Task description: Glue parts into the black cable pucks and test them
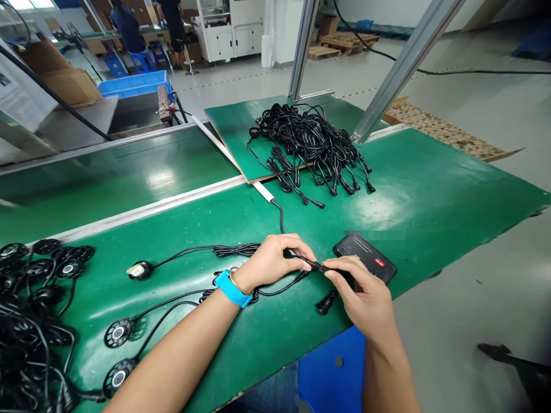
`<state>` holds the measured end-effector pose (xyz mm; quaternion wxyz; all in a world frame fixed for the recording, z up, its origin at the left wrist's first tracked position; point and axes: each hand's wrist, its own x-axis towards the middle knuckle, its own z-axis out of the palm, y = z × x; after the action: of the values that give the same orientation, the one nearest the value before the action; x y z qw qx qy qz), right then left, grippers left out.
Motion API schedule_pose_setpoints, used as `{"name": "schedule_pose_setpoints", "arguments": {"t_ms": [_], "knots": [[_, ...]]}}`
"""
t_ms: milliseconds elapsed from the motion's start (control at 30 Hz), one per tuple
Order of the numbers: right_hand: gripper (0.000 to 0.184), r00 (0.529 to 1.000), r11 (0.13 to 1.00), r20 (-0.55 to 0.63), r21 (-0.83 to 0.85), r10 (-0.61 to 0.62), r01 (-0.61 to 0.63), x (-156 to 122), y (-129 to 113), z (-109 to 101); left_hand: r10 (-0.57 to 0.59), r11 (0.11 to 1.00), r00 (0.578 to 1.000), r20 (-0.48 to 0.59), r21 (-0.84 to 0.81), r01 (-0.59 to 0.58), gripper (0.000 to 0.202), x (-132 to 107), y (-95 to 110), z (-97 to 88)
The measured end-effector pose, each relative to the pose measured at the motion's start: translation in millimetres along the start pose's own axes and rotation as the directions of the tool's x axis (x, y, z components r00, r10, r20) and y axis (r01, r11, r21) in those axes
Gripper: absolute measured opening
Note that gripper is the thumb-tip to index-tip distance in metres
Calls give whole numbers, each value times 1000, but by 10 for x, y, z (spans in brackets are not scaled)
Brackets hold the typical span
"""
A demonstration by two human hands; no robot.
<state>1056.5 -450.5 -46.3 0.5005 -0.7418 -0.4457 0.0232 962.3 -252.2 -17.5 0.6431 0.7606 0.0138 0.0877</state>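
Note:
My left hand [273, 263] and my right hand [359, 289] hover over the green bench mat [413, 195], pinching a black cable connector [316, 265] between them. A second black plug [326, 302] lies just below my right hand, and its cable runs under my left wrist. Beyond my right fingers rests a black smartphone [365, 258], its screen lit. Several round black disc-headed cable units [118, 332] lie to the left, some in a tangled heap [30, 338]. A large bundle of black cables [310, 143] sits on a green board [241, 135] farther ahead.
A blue stool [331, 367] stands below the bench's near edge. Aluminium frame posts [407, 63] rise beyond the cable bundle. Farther back are a blue crate [135, 85], wooden pallets [346, 43], and two seated or standing co-workers [129, 28].

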Motion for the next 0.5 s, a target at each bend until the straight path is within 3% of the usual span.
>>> {"name": "schedule_pose_setpoints", "arguments": {"t_ms": [500], "knots": [[13,992,988,-61,-117,-110,103,3,-76,61,58,992,996,-63,118,-50,7,-5,-50,38]]}}
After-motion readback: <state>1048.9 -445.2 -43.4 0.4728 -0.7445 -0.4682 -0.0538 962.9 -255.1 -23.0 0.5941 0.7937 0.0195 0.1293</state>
